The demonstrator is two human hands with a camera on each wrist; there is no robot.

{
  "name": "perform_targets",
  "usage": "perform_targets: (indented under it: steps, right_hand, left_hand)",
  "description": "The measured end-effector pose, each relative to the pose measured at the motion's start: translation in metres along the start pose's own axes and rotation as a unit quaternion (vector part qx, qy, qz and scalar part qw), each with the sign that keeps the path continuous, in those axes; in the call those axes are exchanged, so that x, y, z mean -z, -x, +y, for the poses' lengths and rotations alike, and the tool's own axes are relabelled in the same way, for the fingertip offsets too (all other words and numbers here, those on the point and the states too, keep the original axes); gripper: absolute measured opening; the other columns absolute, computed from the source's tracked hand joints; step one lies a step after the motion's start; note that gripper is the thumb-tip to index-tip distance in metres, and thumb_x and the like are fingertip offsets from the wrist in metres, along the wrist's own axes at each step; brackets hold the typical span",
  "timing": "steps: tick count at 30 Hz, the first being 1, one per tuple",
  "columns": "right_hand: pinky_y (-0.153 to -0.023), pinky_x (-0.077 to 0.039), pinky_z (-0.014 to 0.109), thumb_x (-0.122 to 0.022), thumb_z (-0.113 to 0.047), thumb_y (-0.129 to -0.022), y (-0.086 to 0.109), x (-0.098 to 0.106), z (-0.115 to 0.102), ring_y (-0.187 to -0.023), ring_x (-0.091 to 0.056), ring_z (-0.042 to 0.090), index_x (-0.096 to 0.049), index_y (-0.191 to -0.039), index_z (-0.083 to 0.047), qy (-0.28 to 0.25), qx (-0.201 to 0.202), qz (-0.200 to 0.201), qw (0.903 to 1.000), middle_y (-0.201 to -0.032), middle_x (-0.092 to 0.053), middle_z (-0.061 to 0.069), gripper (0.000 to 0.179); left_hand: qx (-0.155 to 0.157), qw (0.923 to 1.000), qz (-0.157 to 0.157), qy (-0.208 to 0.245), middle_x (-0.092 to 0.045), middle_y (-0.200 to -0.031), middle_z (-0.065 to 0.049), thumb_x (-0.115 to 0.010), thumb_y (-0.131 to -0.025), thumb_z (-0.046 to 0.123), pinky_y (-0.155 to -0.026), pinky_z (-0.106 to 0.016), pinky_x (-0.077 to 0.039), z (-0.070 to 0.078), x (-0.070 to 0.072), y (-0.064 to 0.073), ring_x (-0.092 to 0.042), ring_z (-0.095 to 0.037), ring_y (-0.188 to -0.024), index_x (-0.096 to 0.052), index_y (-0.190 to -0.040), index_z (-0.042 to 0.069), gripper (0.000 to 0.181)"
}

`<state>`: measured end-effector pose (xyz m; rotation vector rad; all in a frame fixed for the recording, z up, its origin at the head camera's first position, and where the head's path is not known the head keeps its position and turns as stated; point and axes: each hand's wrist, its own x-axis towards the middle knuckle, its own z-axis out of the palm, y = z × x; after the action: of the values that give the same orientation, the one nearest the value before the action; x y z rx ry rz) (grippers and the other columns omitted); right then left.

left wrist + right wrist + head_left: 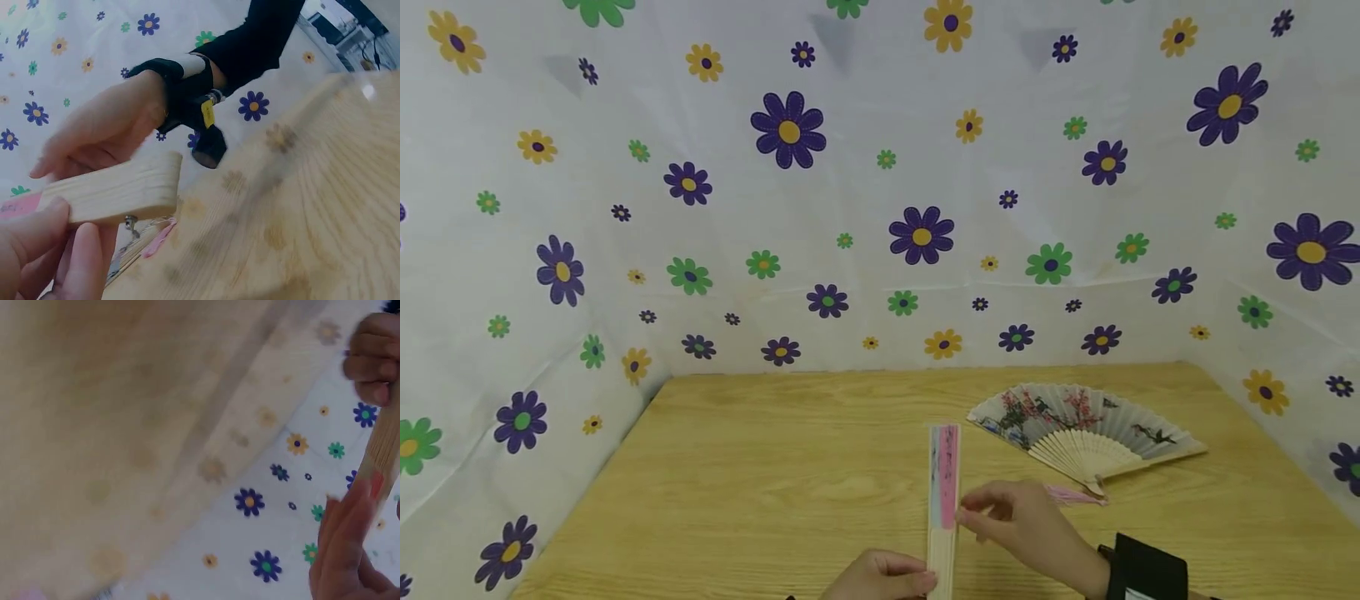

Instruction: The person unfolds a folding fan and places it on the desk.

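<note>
A folded hand fan (943, 500) with pale wooden ribs and a pink and light-blue printed leaf stands upright in the head view. My left hand (880, 577) grips its bare wooden lower part, thumb on the front face. At the fan's right edge, the thumb and forefinger of my right hand (1026, 529) pinch the printed part. The left wrist view shows the fan's rounded wooden end (125, 187) with a small metal rivet loop underneath. In the right wrist view only part of the fan's ribs (386, 440) shows between the two hands.
An open fan (1075, 429) with painted blossoms and birds lies on the wooden table (760, 475) at the right, behind my right hand. Its pink tassel (1075, 495) is beside that hand. Flower-patterned white cloth (850, 200) encloses the table's back and sides.
</note>
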<state>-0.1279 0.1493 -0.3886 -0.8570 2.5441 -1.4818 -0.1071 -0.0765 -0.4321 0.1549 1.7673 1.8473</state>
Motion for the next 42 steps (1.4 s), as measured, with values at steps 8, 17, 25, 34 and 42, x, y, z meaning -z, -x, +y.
perform_targets:
  steps: [8, 17, 25, 34, 42]
  right_hand:
    - [-0.043, -0.035, 0.014, -0.070, -0.010, -0.088, 0.010, -0.018, 0.003, -0.047, -0.048, 0.000, -0.073, -0.082, 0.013, -0.171, -0.191, -0.038, 0.9659, -0.057, -0.062, -0.006, 0.024]
    - [-0.047, -0.048, 0.021, -0.069, -0.017, -0.090, 0.012, -0.015, 0.007, -0.049, -0.058, 0.009, -0.074, -0.073, 0.008, -0.093, -0.192, -0.018, 0.9769, -0.054, -0.067, 0.011, 0.030]
    - [-0.050, -0.055, 0.028, -0.065, -0.018, -0.093, 0.013, -0.015, 0.014, -0.049, -0.061, 0.015, -0.072, -0.068, 0.008, -0.082, -0.183, -0.002, 0.9798, -0.053, -0.066, 0.013, 0.037]
    - [-0.038, -0.036, 0.014, -0.064, -0.013, -0.092, 0.011, -0.011, 0.019, -0.038, -0.050, 0.002, -0.069, -0.057, 0.008, -0.046, -0.154, 0.030, 0.9865, -0.049, -0.064, 0.021, 0.041]
    - [-0.037, -0.042, 0.016, -0.063, -0.016, -0.093, 0.011, -0.007, 0.021, -0.040, -0.057, 0.011, -0.070, -0.058, 0.008, -0.037, -0.143, 0.033, 0.9885, -0.055, -0.069, 0.020, 0.043]
  left_hand:
    - [-0.039, 0.9985, -0.020, -0.032, -0.076, -0.080, -0.018, -0.071, -0.086, 0.006, -0.049, -0.008, -0.051, -0.008, -0.013, -0.006, -0.063, -0.001, -0.060, -0.067, -0.099, -0.022, 0.031]
    - [-0.065, 0.9976, 0.001, -0.024, -0.074, -0.071, -0.009, -0.072, -0.085, 0.009, -0.045, -0.007, -0.049, -0.008, -0.014, -0.005, -0.060, 0.000, -0.054, -0.068, -0.095, -0.022, 0.033]
    - [-0.067, 0.9974, 0.017, -0.021, -0.075, -0.076, -0.016, -0.072, -0.085, 0.008, -0.045, -0.008, -0.050, -0.012, -0.014, -0.007, -0.062, -0.003, -0.056, -0.069, -0.094, -0.022, 0.032]
    - [-0.101, 0.9928, 0.044, -0.048, -0.073, -0.081, -0.029, -0.068, -0.087, 0.002, -0.055, -0.009, -0.054, -0.014, -0.010, -0.011, -0.064, -0.002, -0.063, -0.064, -0.093, -0.028, 0.031]
    - [-0.080, 0.9947, 0.055, -0.033, -0.075, -0.080, -0.023, -0.068, -0.088, 0.006, -0.055, -0.011, -0.056, -0.015, -0.006, -0.011, -0.067, -0.007, -0.064, -0.064, -0.095, -0.027, 0.034]
